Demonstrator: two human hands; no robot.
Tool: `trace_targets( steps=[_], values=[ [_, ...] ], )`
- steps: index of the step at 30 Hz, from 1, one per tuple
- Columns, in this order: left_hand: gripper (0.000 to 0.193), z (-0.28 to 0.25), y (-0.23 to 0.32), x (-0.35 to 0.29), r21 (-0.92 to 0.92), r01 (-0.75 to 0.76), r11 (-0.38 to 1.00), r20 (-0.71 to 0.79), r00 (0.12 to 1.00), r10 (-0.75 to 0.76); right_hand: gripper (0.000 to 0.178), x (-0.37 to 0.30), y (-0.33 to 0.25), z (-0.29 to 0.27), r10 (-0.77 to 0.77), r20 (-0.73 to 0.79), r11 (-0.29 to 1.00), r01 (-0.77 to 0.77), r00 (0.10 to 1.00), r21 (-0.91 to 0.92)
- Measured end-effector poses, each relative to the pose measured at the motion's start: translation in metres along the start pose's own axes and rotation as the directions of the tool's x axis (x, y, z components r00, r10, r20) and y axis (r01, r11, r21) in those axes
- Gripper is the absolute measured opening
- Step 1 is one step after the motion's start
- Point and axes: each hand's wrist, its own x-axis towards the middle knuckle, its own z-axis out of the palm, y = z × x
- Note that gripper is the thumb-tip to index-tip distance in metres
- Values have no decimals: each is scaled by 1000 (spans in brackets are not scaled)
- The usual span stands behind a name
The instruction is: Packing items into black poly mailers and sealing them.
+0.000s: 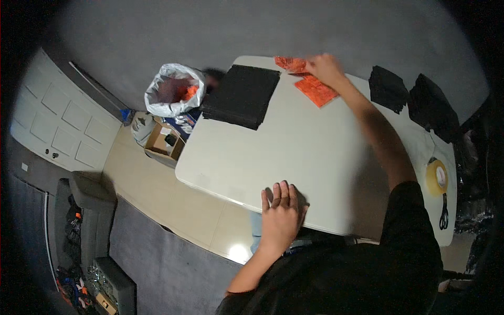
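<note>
White table [220,163] and surroundings

Orange pieces: two, at the top of the frame, right of centre, towards the table's far edge. The upper orange piece [290,64] has the right hand [325,70] at its right end, fingers narrowed and pinching it. The lower orange piece [316,92] lies flat on the table, just below that hand.

Left hand [282,218]: lower centre, at the near table edge, fingers extended and slightly spread, holding nothing.

Silver-lined bag [164,108]: upper left of centre, mouth wide. Contents: a dark reddish mass [170,90], blurred, and bright orange material [189,93] at its right side.

Cardboard box [153,140]: below the bag, topless. Contents: a small black object [170,139] and other matter too small to tell. Beside it, a pale grey bag [142,127], contents hidden.

Large black stack [242,97]: on the table, upper centre, left of the orange pieces.

Smaller black stacks: two, upper right, one at left [387,89], one at right [431,106].

Yellow tape roll [436,177]: right side of the table, with black-handled scissors [444,212] just below it.
</note>
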Motion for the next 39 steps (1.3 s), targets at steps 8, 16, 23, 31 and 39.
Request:
trace_targets(
  steps=[8, 16, 23, 31, 39],
  values=[
    [66, -7, -3, 8, -22, -95, 995, -3, 996, 95, 28, -112, -4, -86, -528, 39, 778, 465, 848, 423],
    [60, -12, 0, 13, -21, -90, 996, 31, 995, 91, 49, -148, -80, 16, -506, 8, 818, 478, 862, 320],
    [32, -59, -38, 62, -169, -50, 984, 315, 944, 102, 71, -157, -78, 8, -472, 105, 863, 434, 876, 257],
    [53, -14, -140, 194, -20, -80, 997, -275, 959, 71, 83, -157, -84, 25, -454, 112, 859, 401, 884, 317],
    [69, 2, -156, 218, 15, 22, 1000, -161, 987, -19, 85, -154, -74, 30, -454, 33, 822, 405, 890, 400]
  ],
)
